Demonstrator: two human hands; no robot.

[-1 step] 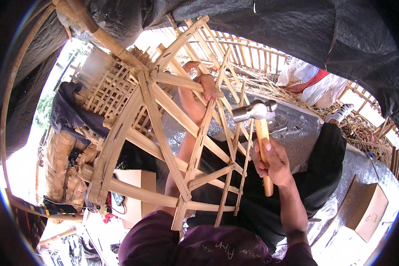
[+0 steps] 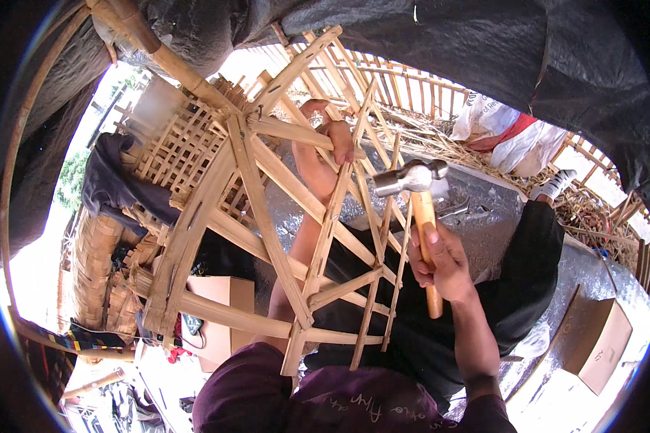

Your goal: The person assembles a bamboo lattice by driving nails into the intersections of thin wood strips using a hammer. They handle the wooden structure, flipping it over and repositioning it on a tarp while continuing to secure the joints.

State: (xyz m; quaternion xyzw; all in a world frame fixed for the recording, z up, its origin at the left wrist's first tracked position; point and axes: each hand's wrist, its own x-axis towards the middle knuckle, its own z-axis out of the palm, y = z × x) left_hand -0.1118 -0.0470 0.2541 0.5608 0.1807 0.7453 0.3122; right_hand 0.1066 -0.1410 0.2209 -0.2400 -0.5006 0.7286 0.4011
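Note:
A frame of pale bamboo slats (image 2: 227,309), joined into open triangles and crossing bars, stands tilted in front of me. Reaching behind and through it, my left hand (image 2: 337,138) is closed round one of its slats near the upper middle, with the thumb on the near side. My right hand (image 2: 446,265) grips the wooden handle of a hammer (image 2: 425,213). The hammer's metal head (image 2: 412,178) is up, just right of the frame's thin slats, and looks apart from them. Part of my left forearm is hidden by the slats.
Woven bamboo baskets (image 2: 97,267) stand at the left with a dark cloth (image 2: 112,177) over them. A cardboard box (image 2: 220,317) sits behind the frame, another box (image 2: 598,346) at the right. White and red sacks (image 2: 509,133) lie by the slatted fence; black sheeting (image 2: 477,50) hangs overhead.
The hammer in my right hand has shifted slightly left, its head nearer the thin slats. My left hand keeps its hold on the frame, which has barely moved.

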